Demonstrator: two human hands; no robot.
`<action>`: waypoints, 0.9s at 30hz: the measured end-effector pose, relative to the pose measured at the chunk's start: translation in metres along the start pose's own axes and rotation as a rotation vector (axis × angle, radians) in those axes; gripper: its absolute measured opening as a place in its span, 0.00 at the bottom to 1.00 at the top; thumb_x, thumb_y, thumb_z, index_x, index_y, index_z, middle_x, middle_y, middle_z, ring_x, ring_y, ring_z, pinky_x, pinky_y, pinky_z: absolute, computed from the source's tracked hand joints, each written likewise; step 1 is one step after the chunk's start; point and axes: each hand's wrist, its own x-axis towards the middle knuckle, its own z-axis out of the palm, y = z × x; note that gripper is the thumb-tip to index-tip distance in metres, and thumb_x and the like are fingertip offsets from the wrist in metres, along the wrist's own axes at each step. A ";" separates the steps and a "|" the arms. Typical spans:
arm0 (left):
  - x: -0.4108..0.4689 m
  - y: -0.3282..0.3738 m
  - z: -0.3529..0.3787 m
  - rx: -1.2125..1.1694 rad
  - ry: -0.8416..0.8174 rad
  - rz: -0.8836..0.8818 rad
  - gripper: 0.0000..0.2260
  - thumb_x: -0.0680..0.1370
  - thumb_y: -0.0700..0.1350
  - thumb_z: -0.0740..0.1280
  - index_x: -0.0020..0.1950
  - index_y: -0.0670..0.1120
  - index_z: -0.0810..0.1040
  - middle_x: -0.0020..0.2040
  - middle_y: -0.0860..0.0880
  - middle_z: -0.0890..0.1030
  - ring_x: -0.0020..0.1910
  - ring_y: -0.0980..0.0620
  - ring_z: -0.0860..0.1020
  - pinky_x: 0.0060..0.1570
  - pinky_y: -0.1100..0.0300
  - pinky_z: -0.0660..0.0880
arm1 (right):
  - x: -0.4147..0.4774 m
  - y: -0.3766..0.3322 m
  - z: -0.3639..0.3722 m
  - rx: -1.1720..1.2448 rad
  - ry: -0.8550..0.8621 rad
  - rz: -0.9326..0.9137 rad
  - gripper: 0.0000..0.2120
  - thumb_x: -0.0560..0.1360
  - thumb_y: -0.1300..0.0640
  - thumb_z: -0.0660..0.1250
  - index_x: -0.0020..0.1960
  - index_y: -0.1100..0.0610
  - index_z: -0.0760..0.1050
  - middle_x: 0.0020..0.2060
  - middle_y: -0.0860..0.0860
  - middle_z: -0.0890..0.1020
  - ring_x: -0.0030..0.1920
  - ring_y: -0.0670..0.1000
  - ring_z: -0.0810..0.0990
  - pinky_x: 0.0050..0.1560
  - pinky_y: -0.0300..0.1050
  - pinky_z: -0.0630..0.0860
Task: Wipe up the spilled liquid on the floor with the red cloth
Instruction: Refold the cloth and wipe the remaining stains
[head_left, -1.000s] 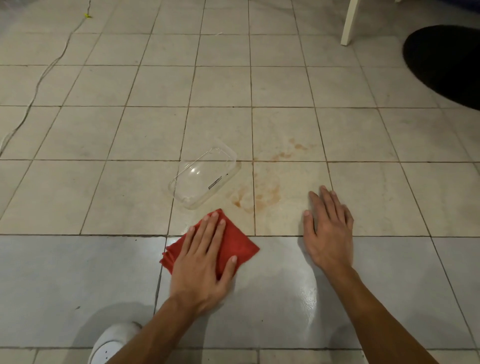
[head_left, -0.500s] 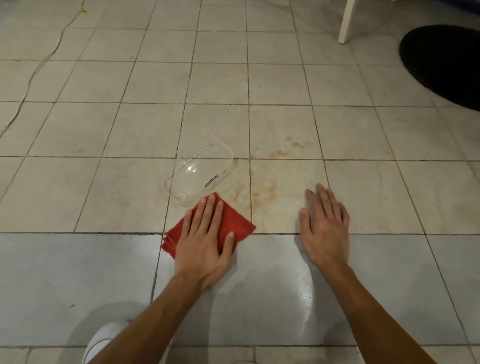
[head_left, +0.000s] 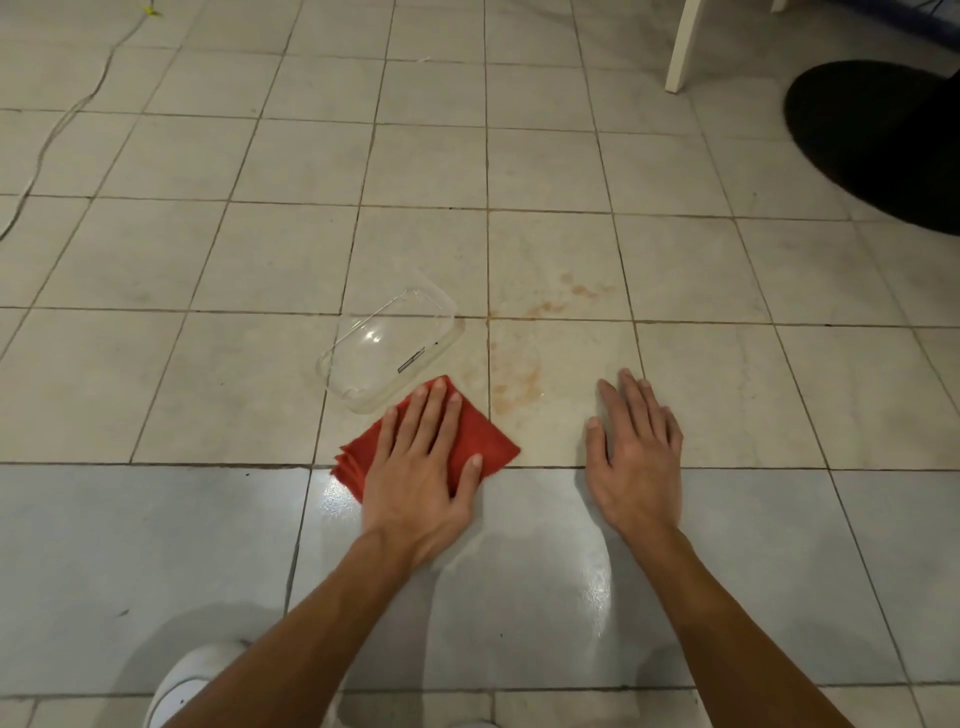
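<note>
Tiled floor (head_left: 208, 389), pale. White cable (head_left: 57, 130) at 10 o'clock. Clear container (head_left: 389, 345) near centre. Folded red cloth (head_left: 488, 441) just beside it at its 5 o'clock, left hand (head_left: 421, 467) pressing flat on top, fingers straight. Orange spill (head_left: 514, 384) at the cloth's 2 o'clock. Right hand (head_left: 636, 457) flat on tile, fingers extended.

No legible text, small dark label (head_left: 412, 362) on clear plastic container (head_left: 374, 338), too small to read

Left hand (head_left: 415, 467) on cloth (head_left: 491, 441), container (head_left: 389, 348) just behind, spill (head_left: 514, 384) right of container.
</note>
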 end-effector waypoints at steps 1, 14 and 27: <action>0.000 0.009 0.001 0.000 -0.003 0.015 0.34 0.86 0.64 0.45 0.87 0.49 0.40 0.87 0.49 0.39 0.85 0.51 0.35 0.84 0.42 0.45 | 0.000 -0.001 0.000 -0.001 0.000 0.005 0.28 0.88 0.46 0.51 0.85 0.53 0.67 0.87 0.53 0.63 0.88 0.54 0.58 0.86 0.63 0.55; -0.019 0.024 0.002 -0.031 -0.012 0.008 0.33 0.87 0.63 0.45 0.87 0.50 0.39 0.87 0.50 0.38 0.85 0.51 0.34 0.84 0.41 0.45 | 0.000 -0.001 0.000 -0.008 0.009 -0.001 0.28 0.88 0.46 0.52 0.85 0.53 0.67 0.87 0.53 0.64 0.87 0.55 0.58 0.86 0.63 0.56; -0.021 0.013 0.004 -0.030 0.007 0.041 0.31 0.87 0.60 0.47 0.87 0.50 0.42 0.87 0.50 0.41 0.86 0.52 0.37 0.84 0.41 0.47 | 0.000 0.000 0.001 -0.008 0.018 -0.007 0.27 0.88 0.47 0.53 0.85 0.53 0.67 0.86 0.53 0.64 0.87 0.55 0.59 0.86 0.64 0.57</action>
